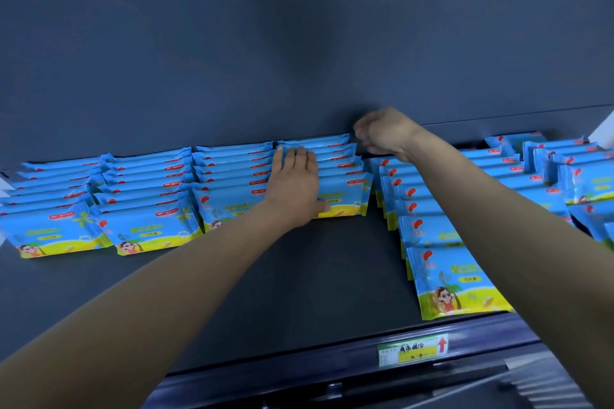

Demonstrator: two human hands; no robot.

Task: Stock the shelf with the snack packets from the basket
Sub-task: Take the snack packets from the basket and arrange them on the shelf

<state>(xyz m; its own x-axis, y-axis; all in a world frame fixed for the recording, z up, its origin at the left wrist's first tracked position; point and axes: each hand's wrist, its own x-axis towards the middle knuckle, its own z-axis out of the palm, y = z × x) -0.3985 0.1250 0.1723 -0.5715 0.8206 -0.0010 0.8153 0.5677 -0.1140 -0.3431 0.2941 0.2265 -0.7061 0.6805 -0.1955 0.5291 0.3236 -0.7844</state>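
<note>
Blue snack packets with yellow bottoms stand in several rows on the dark shelf (299, 276). My left hand (294, 179) lies flat with straight fingers on top of the middle row of packets (342, 183). My right hand (385, 133) is curled at the back right corner of that same row, near the shelf's back wall; its fingertips are hidden, so I cannot see whether it pinches a packet. A longer row (445, 279) runs toward the front edge on the right. The basket is out of view.
Further rows of packets stand at the left (146, 229) and far left (53, 236), and more at the far right (584, 183). A price label (412, 349) with a red arrow sits on the shelf's front rail. Bare shelf lies in front of the middle rows.
</note>
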